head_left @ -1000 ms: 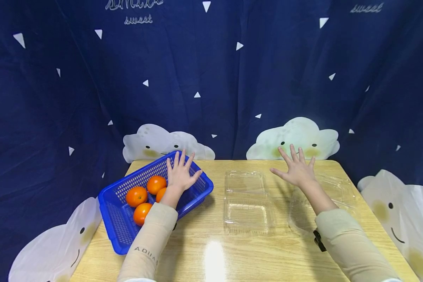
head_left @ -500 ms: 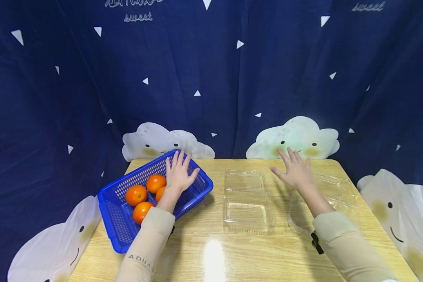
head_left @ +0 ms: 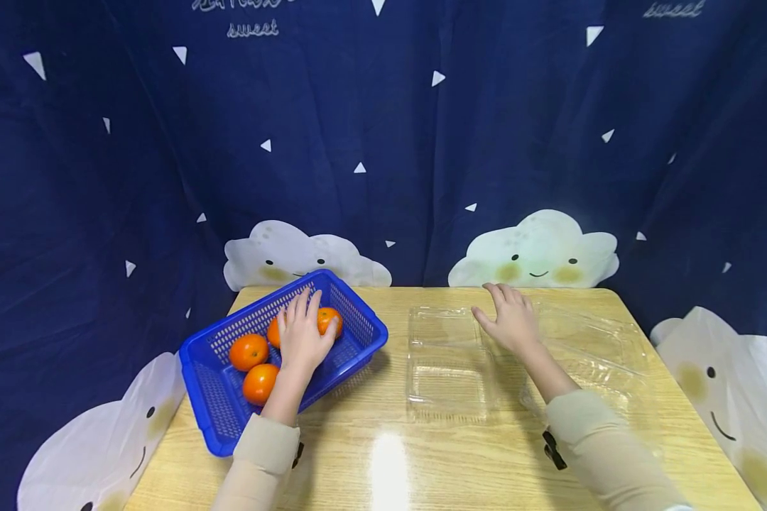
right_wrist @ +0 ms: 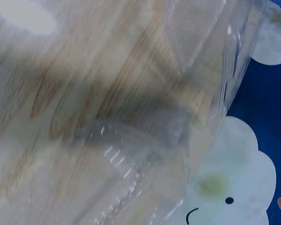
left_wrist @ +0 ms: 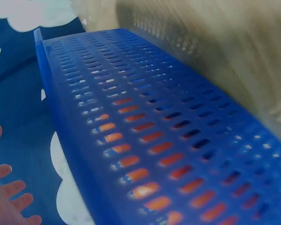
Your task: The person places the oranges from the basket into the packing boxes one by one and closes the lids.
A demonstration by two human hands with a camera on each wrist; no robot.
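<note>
Oranges (head_left: pixel 249 353) lie in a blue basket (head_left: pixel 217 411) set aslant by the far left corner of the worktop (head_left: pixel 460 461). Over them hangs the left hand (head_left: pixel 303 341), fingers loosely spread, grasping nothing; I cannot tell whether it touches fruit. The right hand (head_left: pixel 513 323), likewise released, is near clear plastic containers (head_left: pixel 449 383) toward the far edge.

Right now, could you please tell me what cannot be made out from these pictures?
Head: parts of two orange fruits, hidden by the left hand.
Left wrist: most of the fruits, hidden by the blue basket.
Right wrist: most of the right hand, cut off by the right edge.
</note>
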